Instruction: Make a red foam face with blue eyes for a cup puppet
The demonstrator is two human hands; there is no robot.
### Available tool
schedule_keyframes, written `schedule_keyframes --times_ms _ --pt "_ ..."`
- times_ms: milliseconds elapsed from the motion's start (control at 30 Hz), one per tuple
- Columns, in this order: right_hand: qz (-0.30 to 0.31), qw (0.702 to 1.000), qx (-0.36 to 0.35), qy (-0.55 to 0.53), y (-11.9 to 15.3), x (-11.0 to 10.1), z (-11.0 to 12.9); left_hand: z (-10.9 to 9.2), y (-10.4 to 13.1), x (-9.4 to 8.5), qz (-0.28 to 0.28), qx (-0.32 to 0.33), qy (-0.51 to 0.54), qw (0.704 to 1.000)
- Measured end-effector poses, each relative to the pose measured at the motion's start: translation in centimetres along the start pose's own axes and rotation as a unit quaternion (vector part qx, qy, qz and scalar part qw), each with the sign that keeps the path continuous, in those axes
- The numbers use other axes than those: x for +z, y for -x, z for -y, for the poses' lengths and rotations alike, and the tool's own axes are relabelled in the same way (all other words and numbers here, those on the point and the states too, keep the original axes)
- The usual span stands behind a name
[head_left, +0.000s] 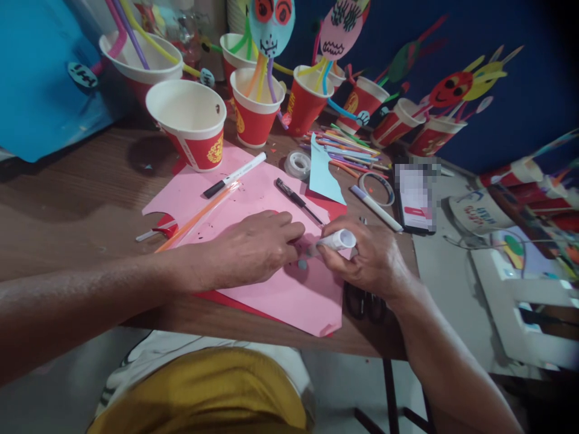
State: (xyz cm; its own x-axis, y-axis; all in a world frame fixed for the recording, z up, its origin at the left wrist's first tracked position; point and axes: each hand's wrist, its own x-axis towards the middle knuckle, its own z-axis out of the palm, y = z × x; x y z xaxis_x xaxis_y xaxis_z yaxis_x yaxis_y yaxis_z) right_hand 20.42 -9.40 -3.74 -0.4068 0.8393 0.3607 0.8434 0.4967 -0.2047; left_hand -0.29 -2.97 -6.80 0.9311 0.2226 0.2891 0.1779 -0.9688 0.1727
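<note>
Pink paper (pixel 280 301) lies on the wooden table over red paper. My right hand (pixel 366 256) is wrapped round a white tube (pixel 340 240), its open end facing up and its other end low over the paper. Beside it, my left hand (pixel 260 244) rests palm down on the pink paper with its fingers bent together; what its fingertips press or hold is hidden. A small grey-blue piece (pixel 302 264) lies just below the tube's tip. Above my hands are a black pen (pixel 292 196) and a black-and-white marker (pixel 235 175).
Red paper cups (pixel 192 123) stand along the back, several holding straws and paper faces. Tape rolls (pixel 298 164), loose straws (pixel 348 150), light blue paper (pixel 323 175) and a phone (pixel 415 199) lie behind and right. Scissors (pixel 364 301) sit below my right hand.
</note>
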Motion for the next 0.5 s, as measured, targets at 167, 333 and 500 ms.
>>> schedule_keyframes --times_ms 167,333,500 --pt "0.005 1.0 -0.013 -0.001 -0.19 0.02 0.29 -0.08 -0.15 -0.07 -0.01 -0.005 0.004 1.0" --pt "0.022 1.0 -0.014 0.016 -0.36 -0.26 0.61 -0.06 -0.16 -0.16 -0.012 -0.005 0.018 1.0" --pt "0.028 0.999 -0.009 0.035 -0.28 -0.51 0.43 -0.11 -0.01 -0.18 -0.005 -0.006 0.002 1.0"
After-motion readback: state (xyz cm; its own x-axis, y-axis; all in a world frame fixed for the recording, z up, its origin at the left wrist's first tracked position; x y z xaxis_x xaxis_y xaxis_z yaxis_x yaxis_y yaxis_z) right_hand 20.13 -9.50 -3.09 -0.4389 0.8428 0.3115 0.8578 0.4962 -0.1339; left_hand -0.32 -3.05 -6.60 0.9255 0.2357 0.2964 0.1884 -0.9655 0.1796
